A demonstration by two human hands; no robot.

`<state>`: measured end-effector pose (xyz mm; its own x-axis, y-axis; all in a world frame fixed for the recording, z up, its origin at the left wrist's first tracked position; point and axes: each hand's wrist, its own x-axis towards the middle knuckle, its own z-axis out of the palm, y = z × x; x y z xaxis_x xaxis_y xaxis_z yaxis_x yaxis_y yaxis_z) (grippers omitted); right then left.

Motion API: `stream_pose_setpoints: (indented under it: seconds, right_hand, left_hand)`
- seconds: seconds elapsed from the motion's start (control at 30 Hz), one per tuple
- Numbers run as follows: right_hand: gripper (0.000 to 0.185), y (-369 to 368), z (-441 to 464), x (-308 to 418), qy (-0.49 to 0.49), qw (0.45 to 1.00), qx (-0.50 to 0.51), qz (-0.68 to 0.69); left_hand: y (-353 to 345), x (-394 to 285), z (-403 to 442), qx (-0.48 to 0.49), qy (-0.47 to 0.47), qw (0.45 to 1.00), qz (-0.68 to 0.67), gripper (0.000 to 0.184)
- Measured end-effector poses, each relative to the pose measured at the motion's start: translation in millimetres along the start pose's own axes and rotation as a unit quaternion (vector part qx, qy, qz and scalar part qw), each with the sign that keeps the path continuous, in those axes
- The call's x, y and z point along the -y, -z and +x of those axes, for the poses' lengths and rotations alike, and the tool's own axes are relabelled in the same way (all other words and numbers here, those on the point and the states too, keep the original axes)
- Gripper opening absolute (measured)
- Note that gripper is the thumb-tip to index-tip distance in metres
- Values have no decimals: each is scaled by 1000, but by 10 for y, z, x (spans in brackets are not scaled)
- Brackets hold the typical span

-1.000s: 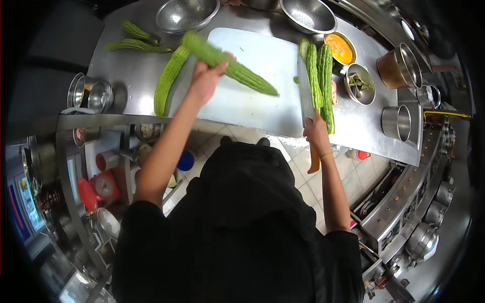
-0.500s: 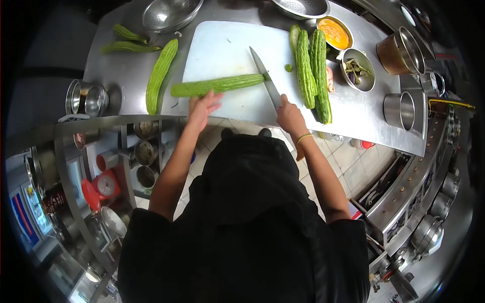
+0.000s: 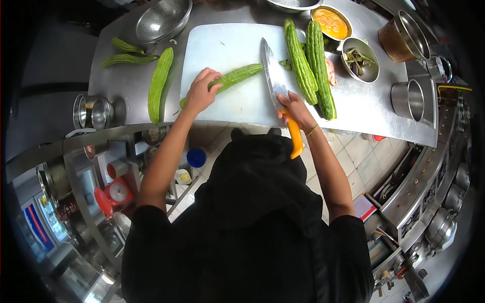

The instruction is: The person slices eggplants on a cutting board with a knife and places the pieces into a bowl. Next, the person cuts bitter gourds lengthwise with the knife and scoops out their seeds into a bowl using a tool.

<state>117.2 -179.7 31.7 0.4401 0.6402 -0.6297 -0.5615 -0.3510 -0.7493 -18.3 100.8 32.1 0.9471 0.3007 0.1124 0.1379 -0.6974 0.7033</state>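
Note:
My left hand is wrapped over a long green gourd that lies slanted on the white cutting board. In my right hand is a large knife with an orange handle, its blade pointing away from me, a little right of the gourd's tip. Two more ridged green gourds lie side by side at the board's right edge, with small green cut pieces by them. Left of the board rests another green gourd.
Two small gourds and a colander are at the back left. On the right stand a bowl of orange liquid, a bowl of trimmings, a brown-sided pot and a steel container. Pink pieces lie beside the gourds.
The gourd came down from the air onto the board, and my left hand now grips it. My right hand moved the knife left to the gourd's tip, then slightly away from it.

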Motion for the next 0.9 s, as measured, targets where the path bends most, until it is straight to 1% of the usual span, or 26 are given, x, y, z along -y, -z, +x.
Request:
stream_pose_setpoints:
  seconds: [0.07, 0.13, 0.2, 0.27, 0.33, 0.37, 0.43, 0.5, 0.57, 0.6, 0.63, 0.7, 0.77, 0.83, 0.9]
  right_hand:
    - [20, -47, 25, 21, 13, 1000, 7, 12]
    - [19, -37, 66, 84, 8, 1000, 8, -2]
    - [19, -54, 167, 95, -2, 1000, 11, -15]
    - [18, -99, 374, 147, 37, 999, 13, -26]
    - [18, -201, 537, 183, 60, 998, 7, -2]
    - [18, -232, 578, 183, 79, 997, 1, 17]
    - [20, -269, 485, 161, 64, 998, 3, -1]
    - [24, -324, 149, 63, 15, 998, 7, -60]
    - [27, -403, -181, 79, 16, 998, 52, -31]
    - [27, -450, -76, -40, 29, 999, 12, 3]
    - [25, -504, -31, 73, 21, 999, 36, -17]
    - [22, -622, 348, 113, 18, 996, 68, -45]
    - [22, -804, 511, 148, 39, 997, 52, -30]
    - [21, -888, 446, 90, 50, 998, 32, -15]
    - [20, -865, 210, -13, 19, 998, 50, -30]
  left_hand:
    - [4, -25, 4, -1, 4, 1000, -15, 26]
    - [3, -31, 17, -8, -32, 999, -2, 26]
    - [-7, -11, 10, -4, -32, 999, -1, 26]
    - [0, -23, 18, 1, -37, 999, 2, 27]
    - [-5, -56, 43, -23, 2, 1000, 3, 27]
    - [-19, -67, 58, -22, 1, 1000, 5, 27]
    - [-42, -60, 75, -40, 47, 998, 25, 26]
    - [-56, -20, 96, -37, 54, 998, 25, 26]
    - [-47, 4, 147, -42, 65, 997, 24, 26]
    - [-45, 13, 139, -42, 51, 998, 18, 26]
    - [-47, 20, 104, -38, 37, 999, 14, 26]
    - [-51, 13, 86, -34, 40, 998, 21, 25]
    - [-29, 3, 145, -37, 34, 998, 28, 25]
    - [-39, 13, 119, -32, 49, 998, 26, 25]
    - [-69, 23, 104, -41, 37, 998, 9, 24]
